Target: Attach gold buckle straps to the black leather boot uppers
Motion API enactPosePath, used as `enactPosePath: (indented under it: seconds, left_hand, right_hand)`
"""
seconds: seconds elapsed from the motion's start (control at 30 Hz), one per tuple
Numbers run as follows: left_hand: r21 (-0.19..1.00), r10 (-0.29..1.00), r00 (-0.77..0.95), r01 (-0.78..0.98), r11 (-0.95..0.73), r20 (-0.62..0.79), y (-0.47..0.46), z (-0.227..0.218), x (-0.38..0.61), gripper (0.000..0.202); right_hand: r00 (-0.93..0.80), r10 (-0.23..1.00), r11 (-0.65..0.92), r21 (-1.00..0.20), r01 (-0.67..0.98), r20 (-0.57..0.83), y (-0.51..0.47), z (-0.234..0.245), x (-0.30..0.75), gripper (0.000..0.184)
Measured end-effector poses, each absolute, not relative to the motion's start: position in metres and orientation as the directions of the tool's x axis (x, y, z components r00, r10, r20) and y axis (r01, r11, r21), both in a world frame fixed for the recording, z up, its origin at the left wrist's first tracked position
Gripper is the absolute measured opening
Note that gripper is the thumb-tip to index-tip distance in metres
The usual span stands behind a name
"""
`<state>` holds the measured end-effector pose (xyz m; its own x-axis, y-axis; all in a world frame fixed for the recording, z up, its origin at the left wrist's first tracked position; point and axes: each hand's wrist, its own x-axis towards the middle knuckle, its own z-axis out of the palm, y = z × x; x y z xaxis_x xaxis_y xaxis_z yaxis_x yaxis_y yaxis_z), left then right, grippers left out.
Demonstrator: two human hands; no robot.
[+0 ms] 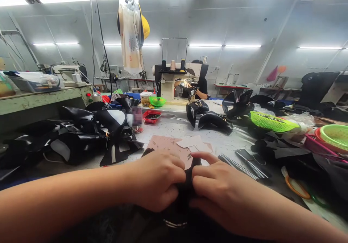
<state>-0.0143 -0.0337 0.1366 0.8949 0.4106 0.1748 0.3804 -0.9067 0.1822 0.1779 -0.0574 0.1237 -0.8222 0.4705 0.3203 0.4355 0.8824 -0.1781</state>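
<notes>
Close in front of me, my left hand point(163, 179) and my right hand point(217, 185) both grip a black boot upper point(185, 196). The fingers of the left are curled down onto its edge. On the right, the index finger reaches over a raised black flap while the others fold against the piece. Much of the upper is hidden by my hands and by shadow; a shiny strip point(175, 223) shows low on it. Just beyond lies a pinkish board point(165, 145) with white paper pieces point(191, 142) on it.
Glossy black boot uppers point(81, 127) are heaped at left; others point(214, 122) stand ahead. Zipper strips point(250, 163), orange-handled scissors point(296, 188) and a green basket point(273, 121) lie at right. A red tray point(152, 116) sits ahead. Another person works behind a sewing machine point(170, 85).
</notes>
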Motion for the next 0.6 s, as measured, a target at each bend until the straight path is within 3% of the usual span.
enactPosePath:
  seconds: [0.13,0.2,0.33,0.43,0.6]
  left_hand:
    - [0.380,0.386,0.922,0.349,-0.857,0.024,-0.033,0.149,-0.016,0.010]
    - [0.456,0.353,0.935,0.324,-0.829,-0.023,-0.031,0.155,-0.018,0.018]
    - [0.503,0.298,0.950,0.306,-0.809,-0.099,-0.031,0.162,-0.019,0.020]
    - [0.407,0.333,0.939,0.337,-0.849,-0.083,-0.035,0.158,-0.018,0.019]
    - [0.079,0.416,0.896,0.408,-0.909,0.157,-0.044,0.136,-0.014,0.016]
  right_hand:
    - [-0.823,0.481,0.876,-0.209,0.435,0.301,-0.060,0.125,0.179,0.014]
    - [-0.837,0.476,0.877,-0.217,0.428,0.271,-0.062,0.125,0.180,0.012]
    - [-0.854,0.462,0.884,-0.204,0.421,0.240,-0.066,0.125,0.180,0.007]
    - [-0.854,0.467,0.883,-0.175,0.436,0.230,-0.067,0.124,0.179,0.012]
    - [-0.884,0.425,0.905,-0.121,0.408,0.196,-0.065,0.123,0.175,0.015]
